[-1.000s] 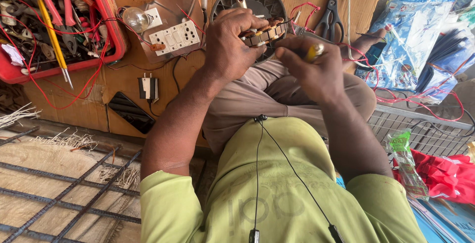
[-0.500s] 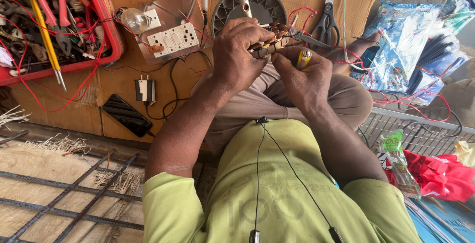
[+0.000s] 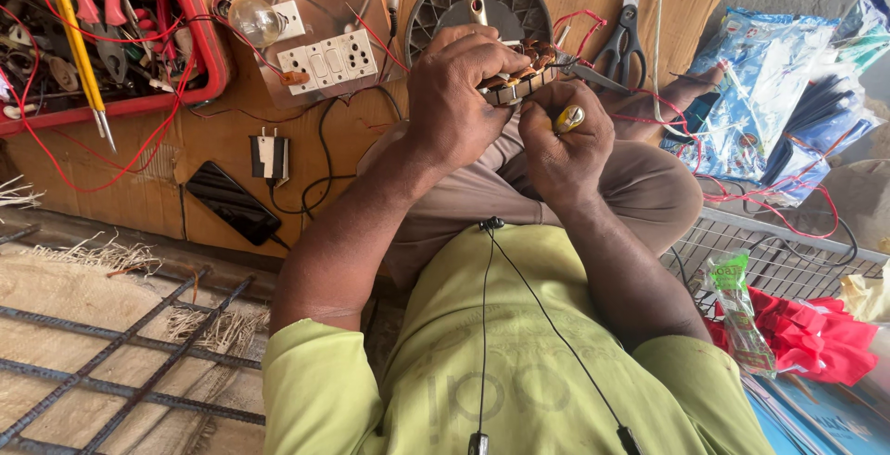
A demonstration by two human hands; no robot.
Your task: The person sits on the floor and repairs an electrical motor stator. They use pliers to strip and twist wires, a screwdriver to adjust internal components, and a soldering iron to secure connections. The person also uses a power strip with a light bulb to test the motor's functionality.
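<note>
Left hand (image 3: 459, 94) grip clamped on stator (image 3: 519, 80); right hand (image 3: 561, 140) grip closed around yellow tool (image 3: 568, 119). Brown board (image 3: 213, 140) carries red tray (image 3: 199, 43), switchboard (image 3: 329, 61), phone (image 3: 232, 202), scissors (image 3: 623, 33).

Blue plastic packets (image 3: 769, 75) upper right; green sachet (image 3: 737, 311) lower right; dark phone screen (image 3: 232, 202) left.

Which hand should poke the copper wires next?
Probably the right hand: its fingers already pinch the yellow-handled tool beside the motor coil, while the left hand is busy gripping that coil.
</note>
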